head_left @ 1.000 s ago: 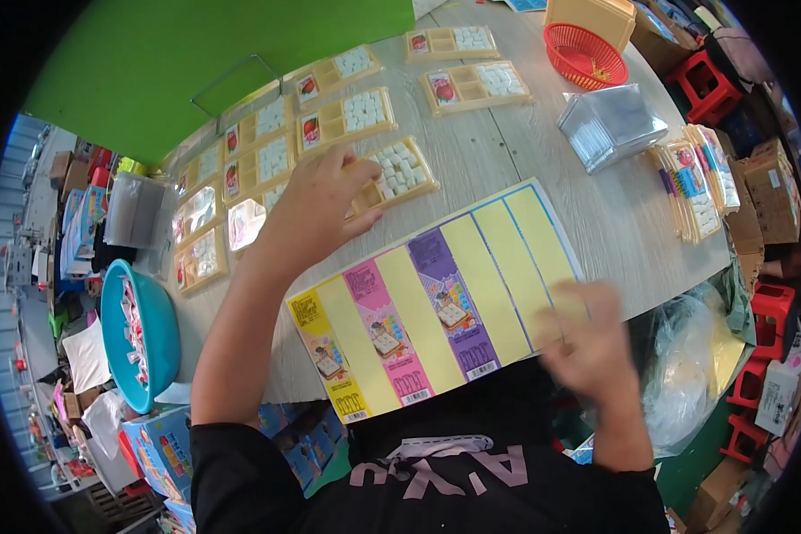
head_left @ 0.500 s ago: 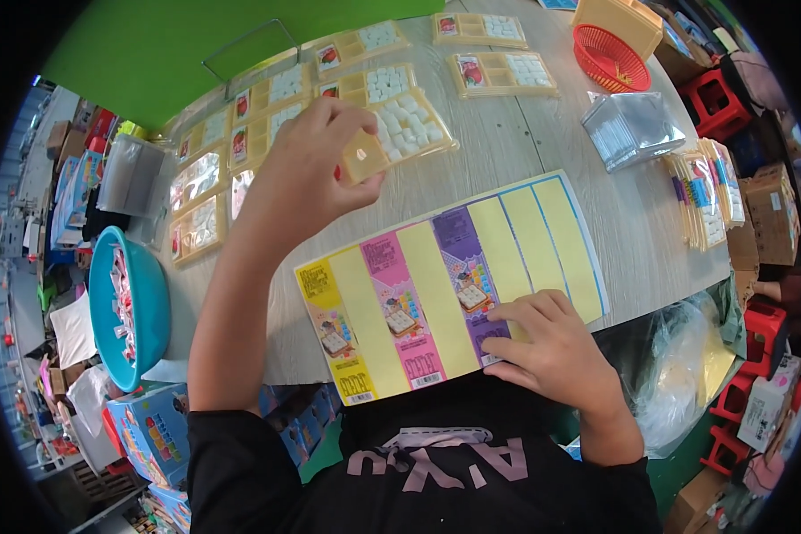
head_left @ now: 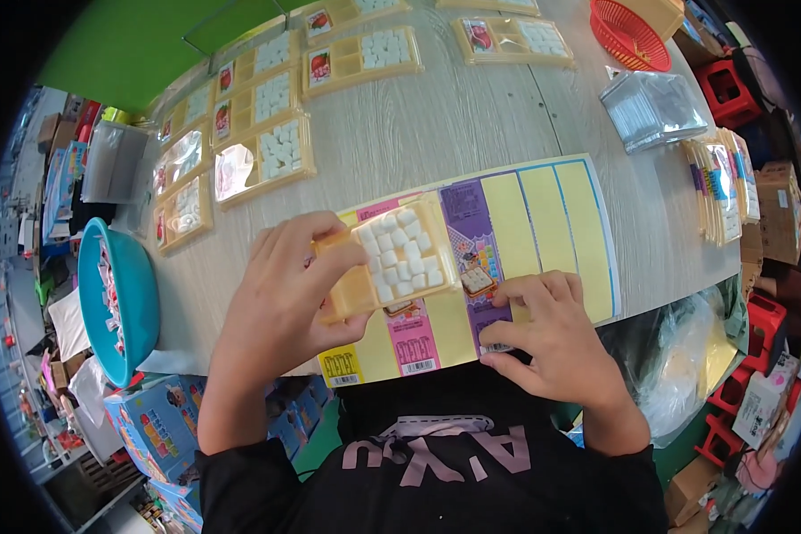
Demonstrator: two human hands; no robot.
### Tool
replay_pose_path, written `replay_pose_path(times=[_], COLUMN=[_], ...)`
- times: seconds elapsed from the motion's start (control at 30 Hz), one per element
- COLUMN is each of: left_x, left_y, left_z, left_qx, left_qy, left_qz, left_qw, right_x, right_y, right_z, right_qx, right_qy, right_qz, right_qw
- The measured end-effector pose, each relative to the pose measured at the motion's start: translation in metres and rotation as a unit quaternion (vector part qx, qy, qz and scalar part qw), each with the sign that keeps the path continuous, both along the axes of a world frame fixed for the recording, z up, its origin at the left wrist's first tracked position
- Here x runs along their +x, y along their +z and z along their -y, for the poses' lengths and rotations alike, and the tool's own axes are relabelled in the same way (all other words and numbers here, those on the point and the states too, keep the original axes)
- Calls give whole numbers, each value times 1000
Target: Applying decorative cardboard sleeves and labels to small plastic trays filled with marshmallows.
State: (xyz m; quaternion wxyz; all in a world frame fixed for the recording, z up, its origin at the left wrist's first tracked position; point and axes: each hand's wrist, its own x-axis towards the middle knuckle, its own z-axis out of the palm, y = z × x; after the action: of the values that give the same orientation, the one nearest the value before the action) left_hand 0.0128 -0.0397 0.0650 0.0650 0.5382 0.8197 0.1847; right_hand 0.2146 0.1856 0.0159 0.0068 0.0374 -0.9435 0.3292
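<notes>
My left hand [head_left: 280, 294] is closed round one end of a cream plastic tray [head_left: 450, 245]. White marshmallow-like pieces [head_left: 405, 254] fill the tray's wide compartment. It is over the left part of a yellow sticker sheet [head_left: 543, 231], which has a yellow, a pink and a purple printed strip among bare bands. The tray covers much of the pink strip [head_left: 411, 343]. My right hand [head_left: 556, 334] grips the sheet's near edge at the lower end of the purple strip [head_left: 472, 231], its fingers curled over the top and the thumb at the edge.
Several similar filled trays [head_left: 360, 60] stand in rows at the far left and back. A red basket [head_left: 630, 36], a stack of clear plastic covers [head_left: 654, 107] and a pile of printed packs [head_left: 716, 191] are at right. A teal basin [head_left: 142, 303] stands left, beside the table.
My left hand has brought the tray from the back of the table toward me, over the sticker sheet. The right hand stays by the purple strip. The view has shifted slightly.
</notes>
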Motion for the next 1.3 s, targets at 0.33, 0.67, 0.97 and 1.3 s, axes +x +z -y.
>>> replay_pose_path(times=[0.33,0.67,0.97,1.3], left_x=[10,10,15,14], left_y=[-28,-50,-38,-35], left_z=[18,30,23,21], left_qx=[-57,-4,-34,54], left_qy=[0,1,10,46], left_qz=[-17,-42,-44,15], left_qw=[998,999,998,997], right_x=[0,-11,-8,-13], right_y=[0,8,27,27], right_z=[10,-6,-69,-38], right_qx=[-6,-152,-177,-250], right_qy=[-28,-207,-386,-274], right_qz=[-6,-83,-272,-414], right_qw=[1000,963,864,831])
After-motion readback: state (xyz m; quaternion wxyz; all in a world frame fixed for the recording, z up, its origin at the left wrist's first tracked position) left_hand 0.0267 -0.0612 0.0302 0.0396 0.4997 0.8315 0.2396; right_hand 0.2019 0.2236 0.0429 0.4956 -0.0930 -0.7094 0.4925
